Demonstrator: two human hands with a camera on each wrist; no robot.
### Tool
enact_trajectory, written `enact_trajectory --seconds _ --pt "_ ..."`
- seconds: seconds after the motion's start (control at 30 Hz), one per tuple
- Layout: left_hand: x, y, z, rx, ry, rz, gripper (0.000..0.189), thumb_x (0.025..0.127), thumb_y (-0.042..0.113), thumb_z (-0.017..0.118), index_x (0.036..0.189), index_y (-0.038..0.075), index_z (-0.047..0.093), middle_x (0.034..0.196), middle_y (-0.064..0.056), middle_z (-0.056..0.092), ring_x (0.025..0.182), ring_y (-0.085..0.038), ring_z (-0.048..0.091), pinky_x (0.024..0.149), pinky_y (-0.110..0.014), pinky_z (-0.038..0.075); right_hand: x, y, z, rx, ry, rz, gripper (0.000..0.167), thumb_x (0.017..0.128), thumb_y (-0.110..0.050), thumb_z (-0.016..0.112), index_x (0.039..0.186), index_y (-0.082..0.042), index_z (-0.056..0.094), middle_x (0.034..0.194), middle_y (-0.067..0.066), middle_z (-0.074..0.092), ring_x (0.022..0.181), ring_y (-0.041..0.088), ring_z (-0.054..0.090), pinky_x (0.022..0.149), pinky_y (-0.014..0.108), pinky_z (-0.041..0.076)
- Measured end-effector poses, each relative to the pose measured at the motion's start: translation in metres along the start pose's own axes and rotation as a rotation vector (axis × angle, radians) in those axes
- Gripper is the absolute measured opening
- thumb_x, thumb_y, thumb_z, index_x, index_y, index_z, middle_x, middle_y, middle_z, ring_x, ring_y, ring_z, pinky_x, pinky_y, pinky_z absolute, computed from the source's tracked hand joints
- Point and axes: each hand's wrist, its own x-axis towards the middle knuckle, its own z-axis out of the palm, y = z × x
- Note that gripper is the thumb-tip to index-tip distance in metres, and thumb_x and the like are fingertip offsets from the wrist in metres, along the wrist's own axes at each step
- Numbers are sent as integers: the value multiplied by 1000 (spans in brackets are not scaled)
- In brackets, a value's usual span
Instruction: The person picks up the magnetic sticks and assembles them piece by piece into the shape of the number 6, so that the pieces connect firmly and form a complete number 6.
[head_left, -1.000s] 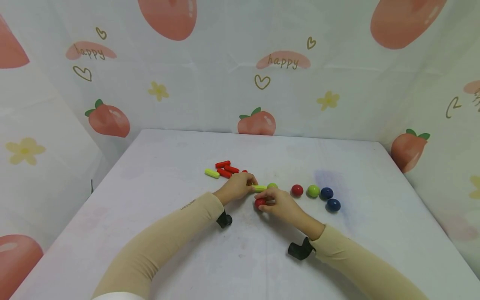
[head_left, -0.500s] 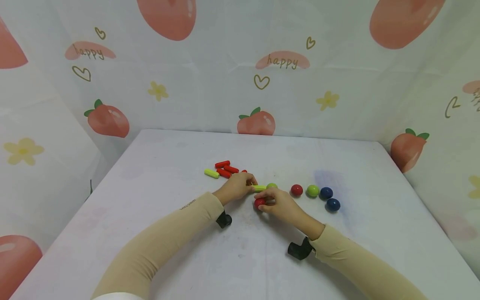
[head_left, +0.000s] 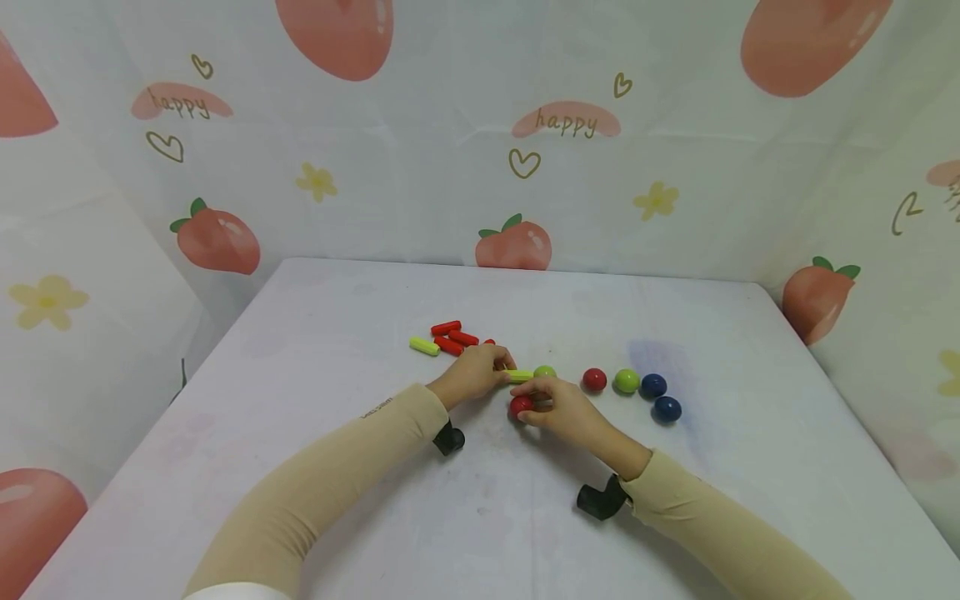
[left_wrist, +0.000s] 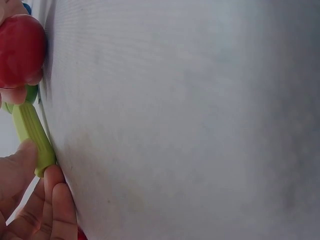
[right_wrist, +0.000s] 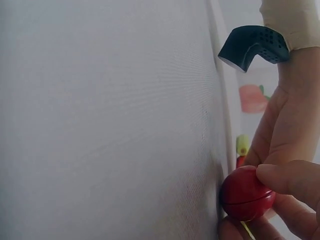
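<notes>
Right hand (head_left: 564,408) curled, pinching red ball (head_left: 519,407); left hand (head_left: 474,372) pinching end of yellow stick (head_left: 521,377), just beyond red ball; green ball (head_left: 545,372) also beyond, slightly right

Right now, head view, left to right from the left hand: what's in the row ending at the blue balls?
Left hand → yellow-green stick it pinches → partly hidden green ball → loose red ball → fully visible green ball → two blue balls.
</notes>
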Motion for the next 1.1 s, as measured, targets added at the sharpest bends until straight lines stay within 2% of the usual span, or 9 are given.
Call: enact_trajectory --seconds 0.4,0.77,0.9,1.0,1.1 --pt "0 -1 0 22 16 43 13 96 10 70 108 9 73 99 -8 70 88 -16 59 82 -28 51 -1 -1 -1 -1 0 2 32 88 -1 76 119 3 70 117 19 69 109 33 73 94 39 59" --pt "1 -1 1 19 8 28 14 96 11 69 110 9 73 101 -8 70 89 -16 58 84 -29 52 -1 -1 -1 1 -3 15 33 88 -2 76 120 2 70 118 19 69 111 34 72 95 41 59" --pt "1 -1 1 15 4 29 14 96 11 70 109 9 73 101 -8 70 89 -16 59 85 -30 52 -1 -5 -6 18 -9 21 34 90 -4 74 123 2 69 123 19 70 117 35 69 98 43 58" --pt "0 -1 0 14 2 24 13 96 12 70 109 10 73 101 -7 71 90 -16 59 87 -31 52 -1 -8 -14 42 9 29 35 92 -5 72 126 1 67 129 20 68 123 37 65 101 45 55" --pt "0 -1 0 15 0 18 14 96 13 70 110 10 72 102 -7 71 91 -17 60 89 -32 53 1 -8 -23 50 63 19 37 93 -4 71 129 1 65 132 21 66 126 38 64 103 45 54"
